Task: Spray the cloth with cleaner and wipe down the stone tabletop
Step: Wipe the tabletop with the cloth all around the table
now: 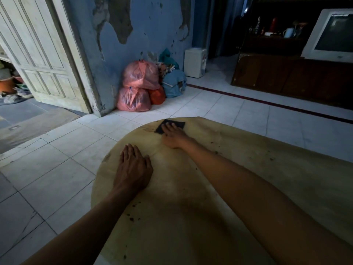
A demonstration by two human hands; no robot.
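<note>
1. My right hand (172, 135) is stretched way out, fingers flat and spread on the cloth (168, 125), pressing it down rather than gripping it. Flat palm makes sense for wiping since it keeps the whole rag on the stone.
2. The cloth is a dark square sitting right at the far rim of the tabletop (248, 169), so I'd guess I'm working the edge of the table at the moment.
3. My left hand (133, 167) is open too, palm down on the stone near the left rim, holding nothing. Looks like it's just there to brace me while I lean across.
4. The tabletop is a yellowish round slab with dark crumbs and specks scattered over it, lots near me and off to the right, so plenty left to wipe, I reckon.
5. No spray bottle anywhere in view, can't say where it is.
6. Further out: white floor tiles (57, 169), pink plastic bags (137, 87) stacked against the peeling blue wall (149, 25), an old TV (332, 33) on the right.
</note>
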